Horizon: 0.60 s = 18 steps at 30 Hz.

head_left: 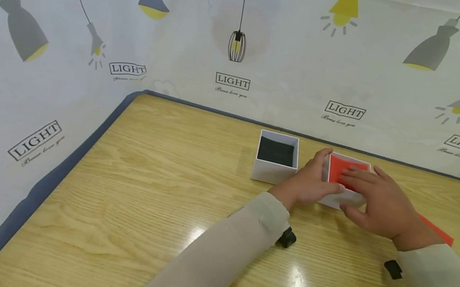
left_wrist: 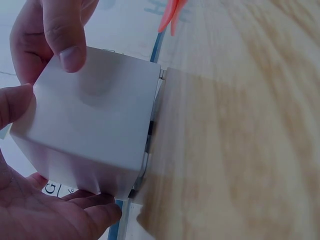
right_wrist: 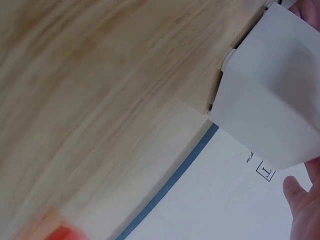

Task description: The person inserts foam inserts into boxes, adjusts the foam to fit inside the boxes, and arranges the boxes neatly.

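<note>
A small white open-topped box stands near the back of the wooden table, with a red sheet-like piece inside. My left hand grips its left side, thumb across the front face near the rim and fingers along the side. Over the opening lies my right hand, its outstretched fingers resting on the red piece and its thumb near the front face. The left wrist view shows the box's plain white wall between the hands. Whether the red material is cloth or foam I cannot tell.
Left of the hands stands a second white box holding a dark sheet-like piece. Another flat red piece lies on the table, partly behind the right wrist. A white lamp-print curtain borders the table's back and left.
</note>
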Each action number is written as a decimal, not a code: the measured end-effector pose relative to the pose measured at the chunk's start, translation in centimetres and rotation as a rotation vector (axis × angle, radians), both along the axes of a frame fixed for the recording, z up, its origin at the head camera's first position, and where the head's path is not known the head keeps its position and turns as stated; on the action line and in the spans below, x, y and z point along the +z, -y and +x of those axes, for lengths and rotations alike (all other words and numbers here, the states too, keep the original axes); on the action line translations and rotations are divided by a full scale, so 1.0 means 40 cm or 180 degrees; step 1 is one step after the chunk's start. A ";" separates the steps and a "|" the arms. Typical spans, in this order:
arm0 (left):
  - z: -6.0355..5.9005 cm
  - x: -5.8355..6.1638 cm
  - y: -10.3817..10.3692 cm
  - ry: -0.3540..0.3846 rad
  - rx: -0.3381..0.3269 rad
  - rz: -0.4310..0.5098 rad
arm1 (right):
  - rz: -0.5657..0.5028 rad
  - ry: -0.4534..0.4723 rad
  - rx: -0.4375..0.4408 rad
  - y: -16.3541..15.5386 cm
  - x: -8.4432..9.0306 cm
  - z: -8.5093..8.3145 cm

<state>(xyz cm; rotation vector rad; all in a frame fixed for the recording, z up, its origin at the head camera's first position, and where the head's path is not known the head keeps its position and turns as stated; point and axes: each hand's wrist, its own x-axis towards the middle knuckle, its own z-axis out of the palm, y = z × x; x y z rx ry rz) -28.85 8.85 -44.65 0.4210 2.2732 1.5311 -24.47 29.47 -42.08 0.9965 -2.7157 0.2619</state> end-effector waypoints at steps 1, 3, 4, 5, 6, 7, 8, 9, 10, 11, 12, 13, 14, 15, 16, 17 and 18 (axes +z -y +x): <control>0.000 0.000 0.000 0.0005 0.0001 -0.0001 | -0.0049 -0.0019 -0.0002 -0.003 0.000 0.001; 0.000 0.000 0.000 0.0005 0.0006 -0.0010 | -0.0129 -0.0054 -0.0058 -0.011 0.002 0.002; 0.000 0.000 -0.001 0.0010 0.0008 -0.0012 | -0.0156 -0.0059 -0.0111 -0.017 0.004 0.002; 0.000 0.000 -0.001 0.0010 0.0010 -0.0013 | -0.0178 -0.0053 -0.0175 -0.023 0.007 0.003; -0.001 -0.001 -0.002 0.0009 0.0013 -0.0012 | -0.0201 -0.0049 -0.0243 -0.030 0.011 0.005; -0.001 -0.001 -0.004 0.0012 0.0019 -0.0007 | -0.0236 -0.0027 -0.0328 -0.037 0.015 0.008; -0.001 -0.001 -0.005 0.0014 0.0027 -0.0003 | -0.0266 -0.0009 -0.0419 -0.045 0.019 0.012; -0.001 -0.001 -0.006 0.0022 0.0037 -0.0001 | -0.0289 -0.0010 -0.0499 -0.054 0.023 0.015; 0.000 0.000 -0.006 0.0030 0.0043 0.0004 | -0.0317 -0.0009 -0.0578 -0.065 0.025 0.019; 0.000 0.000 -0.007 0.0039 0.0047 0.0011 | -0.0340 -0.0007 -0.0657 -0.076 0.028 0.023; 0.000 0.000 -0.007 0.0048 0.0052 0.0017 | -0.0379 -0.0022 -0.0718 -0.088 0.028 0.026; 0.000 0.000 -0.008 0.0055 0.0054 0.0021 | -0.0391 -0.0026 -0.0798 -0.102 0.028 0.029; 0.001 0.001 -0.007 0.0065 0.0055 0.0029 | -0.0400 -0.0034 -0.0868 -0.114 0.028 0.032; 0.001 0.001 -0.007 0.0072 0.0057 0.0034 | -0.0399 -0.0023 -0.0939 -0.127 0.027 0.035; 0.001 0.001 -0.007 0.0080 0.0056 0.0040 | -0.0410 0.0004 -0.1015 -0.141 0.027 0.039; 0.001 0.001 -0.006 0.0089 0.0056 0.0050 | -0.0431 0.0037 -0.1081 -0.153 0.026 0.042; 0.001 0.001 -0.006 0.0091 0.0057 0.0053 | -0.0452 0.0064 -0.1132 -0.166 0.025 0.045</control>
